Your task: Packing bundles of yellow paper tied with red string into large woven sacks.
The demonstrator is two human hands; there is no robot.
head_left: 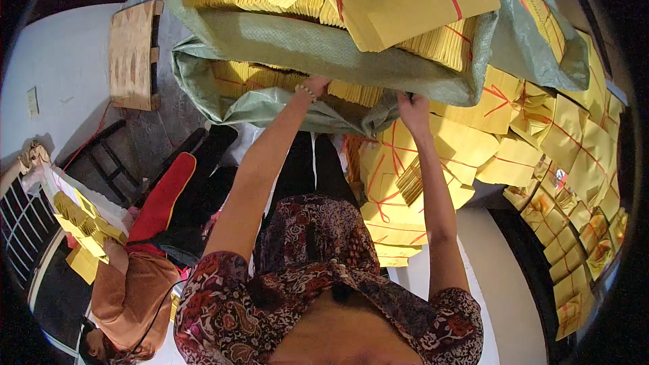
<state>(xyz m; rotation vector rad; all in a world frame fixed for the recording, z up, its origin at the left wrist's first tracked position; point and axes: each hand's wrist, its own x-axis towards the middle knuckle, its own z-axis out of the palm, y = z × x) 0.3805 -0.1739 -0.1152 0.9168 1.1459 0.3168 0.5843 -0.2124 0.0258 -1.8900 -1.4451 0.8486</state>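
Observation:
In front of me a green woven sack [267, 111] gapes, filled with rows of yellow paper envelopes [351, 93]. My left hand [316, 85], with a bead bracelet at its wrist, reaches into the mouth of the sack against the envelopes. Its fingertips are hidden. On the right side of the mouth, my right hand [414, 109] is closed on the sack's edge, its fingers partly covered by the fabric. Just beyond lies a second green sack [291, 37], packed with yellow bundles tied in red string.
Stacked yellow bundles [412, 169] rise at the right, with more [574, 135] along the far right side. At the lower left a person in a brown top [135, 290] handles yellow paper pieces [84, 226]. A wooden pallet [132, 54] leans at the left wall.

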